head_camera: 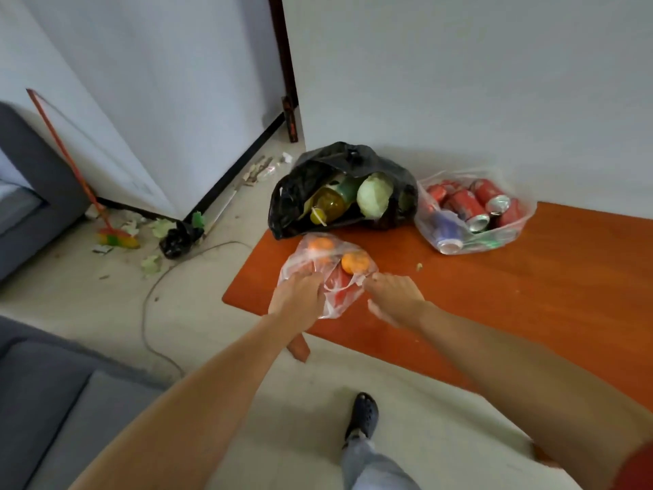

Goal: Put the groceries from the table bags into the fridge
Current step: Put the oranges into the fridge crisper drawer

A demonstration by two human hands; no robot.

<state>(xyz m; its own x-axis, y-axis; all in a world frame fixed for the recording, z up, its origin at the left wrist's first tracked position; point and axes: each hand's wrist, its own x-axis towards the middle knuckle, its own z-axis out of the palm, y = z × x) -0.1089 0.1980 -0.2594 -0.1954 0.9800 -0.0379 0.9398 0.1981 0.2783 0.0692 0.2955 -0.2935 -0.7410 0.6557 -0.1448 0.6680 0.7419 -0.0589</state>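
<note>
Left hand (298,293) and right hand (394,300) grip the fruit bag (304,258) on the table (494,298); black bag (318,171) and can bag (473,213) sit unpacked.

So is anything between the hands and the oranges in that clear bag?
Only the clear bag itself: its thin plastic wraps the oranges. The right hand pinches its edge, and the left hand touches its mouth. The fridge is not in view.
</note>
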